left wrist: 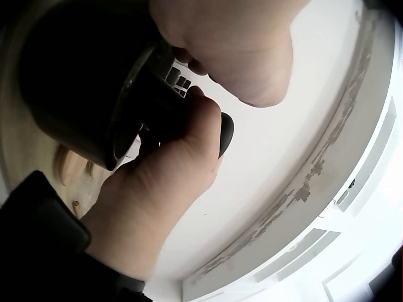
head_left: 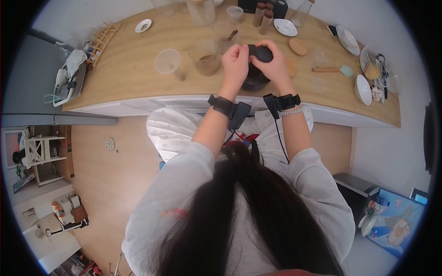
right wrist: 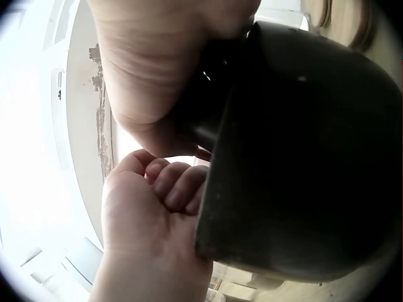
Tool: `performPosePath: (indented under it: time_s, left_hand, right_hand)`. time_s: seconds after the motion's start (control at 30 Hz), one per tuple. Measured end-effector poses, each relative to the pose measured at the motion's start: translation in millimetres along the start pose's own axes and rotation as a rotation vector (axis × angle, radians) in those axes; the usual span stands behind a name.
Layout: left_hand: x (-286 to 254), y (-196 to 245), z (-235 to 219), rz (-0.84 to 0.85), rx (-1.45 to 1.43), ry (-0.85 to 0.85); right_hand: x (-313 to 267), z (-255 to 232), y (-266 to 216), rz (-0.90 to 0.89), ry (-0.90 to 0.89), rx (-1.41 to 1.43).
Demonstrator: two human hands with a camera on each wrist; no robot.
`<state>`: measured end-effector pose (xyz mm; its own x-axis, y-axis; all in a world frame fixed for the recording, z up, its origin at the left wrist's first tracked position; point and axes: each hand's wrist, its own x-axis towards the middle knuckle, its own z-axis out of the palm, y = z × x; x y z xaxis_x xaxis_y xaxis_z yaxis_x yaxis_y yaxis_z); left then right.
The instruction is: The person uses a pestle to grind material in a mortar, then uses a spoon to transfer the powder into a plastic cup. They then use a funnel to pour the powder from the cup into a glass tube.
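Note:
A dark mortar (head_left: 254, 81) sits near the counter's front edge, its bowl filling much of both wrist views. My right hand (head_left: 274, 64) grips a black pestle (head_left: 264, 54), whose rounded end shows beside the thumb. In the left wrist view the pestle's shaft runs from that hand toward the mortar's mouth. My left hand (head_left: 235, 64) is right beside the pestle, its fingers curled in toward the palm. The right wrist view shows these curled fingers (right wrist: 179, 182) close by the mortar's rim, with no thing visible in them.
Left of the hands stand a clear funnel (head_left: 168, 61) and a clear jug (head_left: 203, 64) with brown contents. Behind is a clear cup (head_left: 225, 30) with a brown spoon. Rightward lie a round wooden lid (head_left: 298, 46), a spatula (head_left: 331, 70) and a white bowl (head_left: 363, 89).

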<state>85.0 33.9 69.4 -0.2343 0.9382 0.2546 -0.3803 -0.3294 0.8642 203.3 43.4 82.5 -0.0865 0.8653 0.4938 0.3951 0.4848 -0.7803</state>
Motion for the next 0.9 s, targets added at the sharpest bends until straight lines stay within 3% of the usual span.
performPosePath:
  time_s: [0.13,0.23,0.33,0.43,0.53,0.63,0.9]
  left_hand:
    - [4,-5,-4,0.005,0.093,-0.018]
    - [1,-2,-2,0.010,0.063,-0.011]
    - [1,-2,-3,0.011,0.038,-0.019]
    - [4,-8,-7,0.008,0.104,-0.011]
    - [5,-10,-8,0.021,0.094,-0.021]
    - [4,-7,-4,0.034,0.062,-0.016]
    - [3,-6,-4,0.040,0.117,-0.004]
  right_hand:
    - [8,-5,5,-0.077,0.079,-0.140]
    - [7,-10,-6,-0.077,-0.106,-0.237]
    - [12,-12,-11,-0.040,-0.192,-0.182]
    - [15,-15,-2,-0.035,-0.063,-0.200]
    - [10,-16,-6,-0.058,-0.168,-0.203]
    - [7,-17,-14,0.008,-0.153,-0.105]
    - [-40,-15,9,-0.005,0.252,-0.109]
